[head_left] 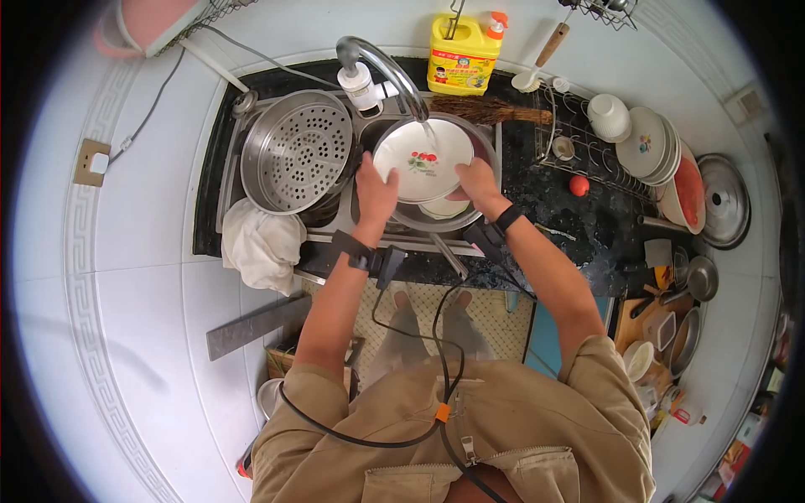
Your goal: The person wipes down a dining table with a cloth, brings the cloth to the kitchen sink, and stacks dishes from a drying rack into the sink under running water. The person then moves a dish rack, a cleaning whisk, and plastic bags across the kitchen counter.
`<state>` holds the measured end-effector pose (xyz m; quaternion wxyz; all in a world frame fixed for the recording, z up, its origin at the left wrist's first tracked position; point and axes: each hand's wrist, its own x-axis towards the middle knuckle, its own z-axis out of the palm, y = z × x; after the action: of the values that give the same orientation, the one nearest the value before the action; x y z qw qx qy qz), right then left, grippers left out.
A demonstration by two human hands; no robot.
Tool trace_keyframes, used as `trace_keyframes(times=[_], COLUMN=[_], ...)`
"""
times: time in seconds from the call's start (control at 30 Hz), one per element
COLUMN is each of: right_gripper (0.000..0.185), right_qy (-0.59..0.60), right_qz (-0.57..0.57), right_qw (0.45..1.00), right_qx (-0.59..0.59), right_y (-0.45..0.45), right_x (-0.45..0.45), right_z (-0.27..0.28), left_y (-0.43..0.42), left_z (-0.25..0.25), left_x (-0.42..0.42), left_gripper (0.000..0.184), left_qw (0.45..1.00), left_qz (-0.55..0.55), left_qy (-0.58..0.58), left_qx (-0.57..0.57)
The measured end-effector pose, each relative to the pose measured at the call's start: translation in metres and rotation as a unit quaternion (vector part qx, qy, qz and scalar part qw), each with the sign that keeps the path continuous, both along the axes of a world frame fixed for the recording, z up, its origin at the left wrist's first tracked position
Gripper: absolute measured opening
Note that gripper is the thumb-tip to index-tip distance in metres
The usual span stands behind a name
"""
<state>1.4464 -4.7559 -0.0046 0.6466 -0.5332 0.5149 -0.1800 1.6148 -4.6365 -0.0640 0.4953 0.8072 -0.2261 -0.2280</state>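
Both hands hold a white plate point(411, 180) with a red and green print at its centre, under the running faucet point(407, 84). My left hand point(376, 191) grips its left rim, thumb on the upper face. At the right rim my right hand point(480, 184) is closed on the same plate. Water falls onto the plate's upper part. Beneath it sits a metal pan point(428, 225) in the sink, its handle pointing toward me. Part of another pale dish point(444, 208) shows inside the pan under the plate.
A perforated steamer pot point(302, 155) occupies the left basin, with a white cloth point(262, 243) over the front edge. Behind stand a yellow detergent jug point(461, 57) and a brown whisk brush point(482, 109). A wire rack point(587, 159) with stacked plates point(650, 142) and a red tomato point(579, 185) are right.
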Motion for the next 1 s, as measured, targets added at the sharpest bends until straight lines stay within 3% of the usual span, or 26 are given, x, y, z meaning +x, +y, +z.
trace_keyframes(times=[0.03,0.07,0.1,0.13,0.17,0.2,0.27,0.33,0.4,0.53,0.6,0.67,0.7,0.73,0.77,0.8,0.83,0.87,0.93,1.0], right_gripper=[0.035,0.035,0.035,0.033,0.033,0.033,0.041,0.044,0.044,0.041,0.038,0.035,0.033,0.028,0.026,0.027,0.026,0.029,0.035,0.050], right_qy=[-0.007,-0.015,-0.017,-0.051,-0.086,-0.033,0.145,0.004,-0.080,-0.118,-0.069,-0.077,-0.071,0.029,0.136,0.221,0.229,0.308,0.361,0.436], right_qz=[-0.009,-0.019,-0.022,-0.016,-0.014,0.039,0.060,-0.009,-0.062,-0.103,-0.041,-0.018,-0.035,-0.034,-0.006,-0.049,-0.116,-0.114,-0.217,-0.198], right_qw=[1.000,1.000,1.000,0.998,0.994,0.999,0.977,0.995,0.993,0.976,0.986,0.997,0.996,0.991,0.929,0.900,0.843,0.851,0.726,0.705], right_qx=[0.005,0.010,0.010,0.038,0.063,0.012,-0.146,-0.097,0.065,0.152,0.146,0.021,-0.033,-0.129,-0.343,-0.372,-0.473,-0.410,-0.543,-0.523], right_y=[0.000,0.000,0.000,-0.001,-0.002,-0.004,-0.014,-0.022,0.003,-0.001,-0.009,-0.023,-0.029,-0.045,-0.063,-0.078,-0.103,-0.117,-0.157,-0.197], right_x=[0.001,0.001,0.002,0.002,-0.001,-0.003,-0.001,0.006,-0.003,-0.016,-0.039,-0.083,-0.113,-0.140,-0.176,-0.209,-0.243,-0.271,-0.325,-0.368], right_z=[-0.007,-0.014,-0.020,-0.028,-0.034,-0.043,-0.085,-0.149,-0.047,-0.024,-0.016,-0.017,0.008,0.018,0.033,0.059,0.062,0.097,0.106,0.119], left_y=[0.005,0.010,0.014,0.019,0.021,0.018,0.010,0.001,-0.003,-0.014,-0.019,-0.023,-0.025,-0.026,-0.027,-0.028,-0.029,-0.029,-0.030,-0.034], left_z=[0.014,0.028,0.053,0.053,0.053,0.053,0.047,0.032,0.029,0.029,0.030,0.025,0.025,0.025,0.024,0.022,0.021,0.020,0.017,0.014], left_x=[-0.006,-0.012,-0.021,-0.023,-0.025,-0.031,-0.038,-0.038,-0.038,-0.027,-0.027,-0.025,-0.026,-0.028,-0.029,-0.031,-0.032,-0.034,-0.036,-0.038], left_gripper=[0.053,0.054,0.049,0.049,0.047,0.045,0.038,0.028,0.019,0.022,0.024,0.025,0.026,0.026,0.026,0.027,0.028,0.028,0.030,0.030], left_qw=[0.978,0.911,0.899,0.898,0.887,0.867,0.863,0.866,0.871,0.873,0.872,0.870,0.869,0.869,0.868,0.863,0.857,0.856,0.848,0.846], left_qz=[-0.089,-0.174,-0.262,-0.266,-0.335,-0.409,-0.407,-0.383,-0.364,-0.381,-0.387,-0.389,-0.397,-0.404,-0.405,-0.414,-0.422,-0.423,-0.427,-0.430], left_qy=[-0.190,-0.371,-0.350,-0.351,-0.319,-0.284,-0.301,-0.322,-0.326,-0.304,-0.300,-0.303,-0.295,-0.286,-0.287,-0.288,-0.290,-0.293,-0.310,-0.312], left_qx=[-0.021,-0.041,0.018,0.018,0.014,0.001,-0.005,-0.015,-0.053,-0.005,-0.003,0.029,0.030,0.032,0.028,0.039,0.050,0.047,0.045,0.052])
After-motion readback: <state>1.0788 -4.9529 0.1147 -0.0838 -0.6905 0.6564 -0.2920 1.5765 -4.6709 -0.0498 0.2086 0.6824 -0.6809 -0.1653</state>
